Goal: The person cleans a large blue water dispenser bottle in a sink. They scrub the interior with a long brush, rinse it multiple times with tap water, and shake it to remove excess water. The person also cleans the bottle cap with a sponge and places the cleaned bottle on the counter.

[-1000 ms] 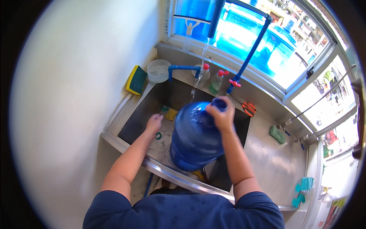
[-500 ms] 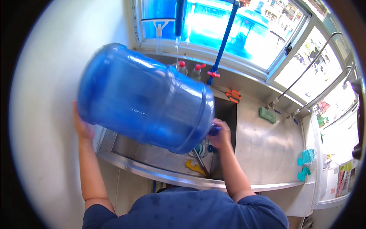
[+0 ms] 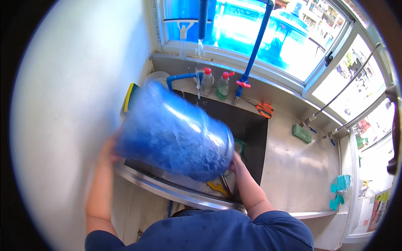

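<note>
A large translucent blue water jug [image 3: 176, 129] lies tilted on its side above the sink [image 3: 251, 138], blurred by motion, with water sloshing inside. My left hand [image 3: 111, 148] supports its base end at the left; the fingers are partly hidden and smeared. At the lower right end, my right hand [image 3: 235, 163] grips the neck, mostly hidden behind the jug's shoulder. Beyond the jug, water [image 3: 199, 52] falls from an upright blue pipe [image 3: 203, 21]. A yellow-handled tool [image 3: 217, 188] rests in the sink below.
Behind the sink stand two red-capped bottles [image 3: 207, 83], a bent blue pipe [image 3: 182, 78] and orange-handled scissors [image 3: 264, 110]. A yellow-and-green sponge [image 3: 130, 98] is by the left wall. On the right counter [image 3: 299, 171] lie a green sponge [image 3: 302, 133] and teal cloths [image 3: 337, 198].
The jug has come down and toward me in both hands, and its water now churns. The bent pipe, bottles and left sponge have come into sight behind it.
</note>
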`<state>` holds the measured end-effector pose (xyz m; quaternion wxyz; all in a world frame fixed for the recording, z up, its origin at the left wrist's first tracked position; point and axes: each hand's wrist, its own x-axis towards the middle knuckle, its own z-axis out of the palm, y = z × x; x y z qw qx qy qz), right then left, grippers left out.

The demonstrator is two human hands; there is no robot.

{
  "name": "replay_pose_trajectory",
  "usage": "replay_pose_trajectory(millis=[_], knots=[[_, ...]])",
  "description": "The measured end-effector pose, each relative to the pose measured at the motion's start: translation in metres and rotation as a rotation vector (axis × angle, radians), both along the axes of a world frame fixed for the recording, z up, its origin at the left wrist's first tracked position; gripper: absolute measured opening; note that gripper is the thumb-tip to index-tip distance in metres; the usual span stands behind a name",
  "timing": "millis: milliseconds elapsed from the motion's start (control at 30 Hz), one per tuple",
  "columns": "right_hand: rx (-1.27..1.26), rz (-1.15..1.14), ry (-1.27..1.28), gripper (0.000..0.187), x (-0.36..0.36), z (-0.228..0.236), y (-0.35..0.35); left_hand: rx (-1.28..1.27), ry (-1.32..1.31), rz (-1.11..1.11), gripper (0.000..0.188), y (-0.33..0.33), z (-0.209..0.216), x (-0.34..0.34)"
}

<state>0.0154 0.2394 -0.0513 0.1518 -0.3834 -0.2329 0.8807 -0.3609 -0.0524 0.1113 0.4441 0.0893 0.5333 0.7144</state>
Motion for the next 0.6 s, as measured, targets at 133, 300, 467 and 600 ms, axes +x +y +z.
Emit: replay_pose_trajectory(millis=[133,300,467,600], knots=[[-0.126,-0.153,-0.071,0.035,0.009,-0.031,-0.001,-0.179,-0.229,-0.078,0.058,0.049,-0.031,0.031],[-0.008,-0.196,-0.037,0.035,-0.019,-0.038,0.012,0.147,0.218,-0.184,0.06,0.002,0.024,-0.055],[-0.135,-0.063,-0.06,0.035,0.01,-0.008,0.007,-0.358,-0.207,-0.135,0.067,0.018,-0.048,0.021],[-0.072,-0.165,-0.055,0.035,-0.01,0.0,0.009,0.002,0.284,-0.226,0.067,0.048,0.018,0.027]])
